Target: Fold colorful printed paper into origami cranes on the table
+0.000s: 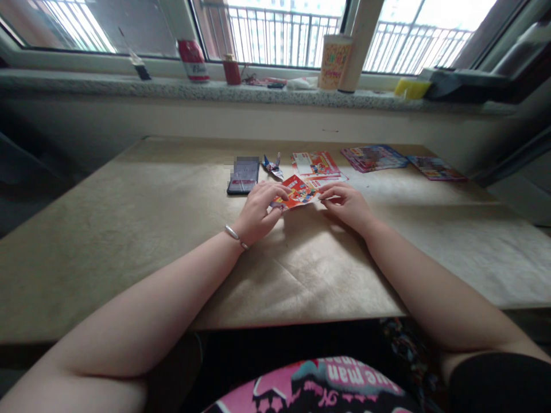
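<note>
A red printed sheet of paper [298, 194] with cartoon-like pictures is held at a slant just over the table, its lower edge slightly raised. My left hand [260, 211], wearing a silver bracelet, grips its left side between thumb and fingers. At the right corner my right hand [346, 205] has its thumb and fingertips closed on the paper. Right behind the sheet lie more red and white printed sheets [316, 163]. A small folded paper shape [274, 167] in blue and white stands behind my left hand, beside a phone [244, 176].
Piles of colourful printed sheets lie at the back right, one larger pile [372, 158] and one smaller pile [437, 168]. Along the stone windowsill [258, 94] stand a red can [193, 60], a red bottle [231, 70], a patterned cup [333, 62] and a yellow sponge-like block [412, 88].
</note>
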Available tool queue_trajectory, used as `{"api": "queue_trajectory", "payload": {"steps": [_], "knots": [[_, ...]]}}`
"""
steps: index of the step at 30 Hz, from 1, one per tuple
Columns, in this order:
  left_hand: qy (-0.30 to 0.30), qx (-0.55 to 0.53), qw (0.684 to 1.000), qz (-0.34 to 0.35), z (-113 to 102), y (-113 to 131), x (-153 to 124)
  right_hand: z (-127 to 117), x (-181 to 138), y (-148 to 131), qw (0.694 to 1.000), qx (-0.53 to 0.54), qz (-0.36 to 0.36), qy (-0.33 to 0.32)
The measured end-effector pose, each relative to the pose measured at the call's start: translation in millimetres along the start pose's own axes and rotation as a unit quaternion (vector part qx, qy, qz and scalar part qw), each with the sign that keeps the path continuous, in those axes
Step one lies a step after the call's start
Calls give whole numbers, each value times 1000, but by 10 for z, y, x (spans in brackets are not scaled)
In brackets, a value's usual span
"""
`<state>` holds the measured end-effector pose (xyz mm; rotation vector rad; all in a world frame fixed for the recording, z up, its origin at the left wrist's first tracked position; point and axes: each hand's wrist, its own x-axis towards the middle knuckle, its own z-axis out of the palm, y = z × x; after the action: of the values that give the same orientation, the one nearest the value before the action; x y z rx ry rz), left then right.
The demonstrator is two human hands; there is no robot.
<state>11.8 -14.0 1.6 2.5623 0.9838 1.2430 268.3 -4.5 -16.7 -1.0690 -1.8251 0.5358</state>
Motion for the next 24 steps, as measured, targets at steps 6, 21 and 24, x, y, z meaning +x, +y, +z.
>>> {"api": "queue_trajectory", "payload": {"steps": [6, 21, 24], "knots": [[-68, 74, 995, 13, 3, 14, -19, -50, 7, 48, 997, -34, -37, -56], [-165, 177, 970, 31, -7, 100, -47, -76, 12, 94, 987, -64, -52, -140], [-171, 177, 968, 41, -5, 103, -52, -61, 14, 92, 985, -67, -64, -149]]}}
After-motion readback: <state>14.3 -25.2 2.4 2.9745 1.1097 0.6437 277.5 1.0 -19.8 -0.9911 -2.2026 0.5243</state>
